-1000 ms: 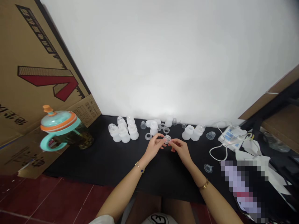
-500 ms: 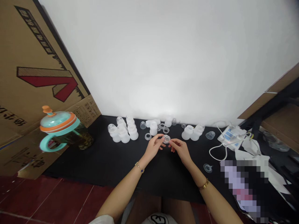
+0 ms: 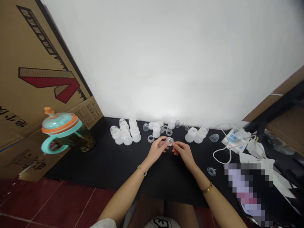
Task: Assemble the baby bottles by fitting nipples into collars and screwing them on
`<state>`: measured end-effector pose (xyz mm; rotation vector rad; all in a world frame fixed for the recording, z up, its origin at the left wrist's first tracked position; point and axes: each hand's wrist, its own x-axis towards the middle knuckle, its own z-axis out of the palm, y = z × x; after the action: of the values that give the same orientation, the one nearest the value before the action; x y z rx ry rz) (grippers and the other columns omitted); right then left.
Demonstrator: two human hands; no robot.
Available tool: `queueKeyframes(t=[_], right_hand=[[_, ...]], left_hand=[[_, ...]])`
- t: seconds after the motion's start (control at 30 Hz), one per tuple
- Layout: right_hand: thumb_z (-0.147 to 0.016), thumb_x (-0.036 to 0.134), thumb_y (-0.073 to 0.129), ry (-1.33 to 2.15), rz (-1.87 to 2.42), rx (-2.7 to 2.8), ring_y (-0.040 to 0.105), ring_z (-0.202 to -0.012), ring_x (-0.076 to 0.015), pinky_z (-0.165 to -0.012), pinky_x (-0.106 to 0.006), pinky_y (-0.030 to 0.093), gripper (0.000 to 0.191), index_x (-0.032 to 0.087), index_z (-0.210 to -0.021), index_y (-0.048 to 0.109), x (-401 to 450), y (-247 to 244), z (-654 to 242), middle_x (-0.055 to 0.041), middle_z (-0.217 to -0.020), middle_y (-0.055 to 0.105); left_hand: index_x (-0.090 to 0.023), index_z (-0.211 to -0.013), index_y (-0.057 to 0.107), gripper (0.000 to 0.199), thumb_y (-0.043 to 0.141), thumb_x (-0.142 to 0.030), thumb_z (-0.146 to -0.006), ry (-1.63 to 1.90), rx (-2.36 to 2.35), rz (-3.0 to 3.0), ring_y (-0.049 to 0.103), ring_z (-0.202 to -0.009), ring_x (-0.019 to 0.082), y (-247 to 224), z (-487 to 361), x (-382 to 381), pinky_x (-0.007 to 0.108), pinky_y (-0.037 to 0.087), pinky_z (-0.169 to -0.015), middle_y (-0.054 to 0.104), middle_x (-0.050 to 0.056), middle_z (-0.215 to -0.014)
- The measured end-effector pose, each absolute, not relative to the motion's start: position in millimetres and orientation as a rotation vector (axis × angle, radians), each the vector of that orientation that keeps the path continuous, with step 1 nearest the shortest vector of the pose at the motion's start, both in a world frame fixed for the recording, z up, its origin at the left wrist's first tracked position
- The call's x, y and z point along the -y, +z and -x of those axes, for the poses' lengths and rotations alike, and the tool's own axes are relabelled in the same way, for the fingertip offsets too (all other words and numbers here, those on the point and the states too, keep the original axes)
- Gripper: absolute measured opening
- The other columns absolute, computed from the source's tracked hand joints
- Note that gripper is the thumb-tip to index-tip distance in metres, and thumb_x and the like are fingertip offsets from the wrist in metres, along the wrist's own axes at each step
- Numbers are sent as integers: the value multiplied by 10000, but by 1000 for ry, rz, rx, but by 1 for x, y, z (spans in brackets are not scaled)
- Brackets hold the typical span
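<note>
Bent over a black surface (image 3: 106, 167), a person pinches a small see-through ring (image 3: 169, 141) between two bare hands — the left hand (image 3: 156, 149) grasps its near-left side, the right hand (image 3: 184, 152) has thumb and fingertips closed at its right edge. The fingertip hold probably suits a piece so light and thin: it leaves the round opening uncovered and facing up toward the wearer's eyes. The ring is held above the middle of the surface, in front of the body, where both arms seem to reach it equally.

Behind the hands, an open white bottle (image 3: 156, 131) stands upright, with loose rings (image 3: 151, 141) lying flat around it, apparently within a short reach. Off to the left, a cluster of bottles with see-through tops (image 3: 125, 136) stands close together, perhaps grouped to set them apart from the loose parts. To the right, an uncapped bottle (image 3: 190, 136) stands beside a covered one (image 3: 200, 136); a see-through cover (image 3: 214, 137) lies on its side farther right, and a flanged soft piece (image 3: 212, 171) rests nearer the person.

A jug with a teal handle (image 3: 47, 145) and a white cable (image 3: 214, 157) sit toward opposite ends — seemingly out of the hands' way.
</note>
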<state>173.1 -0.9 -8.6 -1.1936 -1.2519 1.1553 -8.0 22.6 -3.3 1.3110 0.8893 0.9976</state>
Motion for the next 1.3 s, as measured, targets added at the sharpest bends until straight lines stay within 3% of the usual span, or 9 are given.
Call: queueKeyframes(t=[0.2,0.63,0.87,1.3], right_hand=[[-777,594,745,1088,1240,1262,551,-481,-139,-465,-255,433,414,181,-810,743,1,-9,-172,-10,-580,644],[-751,659,743,933,1312,1318,561,-483,-159,-464,-275,445,467,193,-771,709,4,-6,-169,-15,-582,631],[-745,610,771,912,1302,1340,553,-494,-155,-440,-266,438,449,198,-905,694,4,-8,-169,-18,-649,657],[-816,591,718,896,1308,1414,577,-509,-164,-472,-276,459,410,212,-970,728,2,-17,-170,-24,-688,688]], left_hand=[[-173,-1158,620,459,759,-408,-789,1046,-854,-1391,673,-704,151,-1,6,-20,233,488,-608,761,68,-948],[-189,-1134,638,379,702,-397,-824,1056,-922,-1442,702,-734,182,1,5,-18,257,517,-624,753,46,-890],[-184,-1131,638,341,659,-366,-844,1060,-956,-1481,706,-718,184,0,6,-18,249,510,-584,751,49,-881],[-189,-1122,653,284,599,-326,-879,1050,-1000,-1616,675,-694,167,5,8,-16,232,487,-588,728,30,-837]])
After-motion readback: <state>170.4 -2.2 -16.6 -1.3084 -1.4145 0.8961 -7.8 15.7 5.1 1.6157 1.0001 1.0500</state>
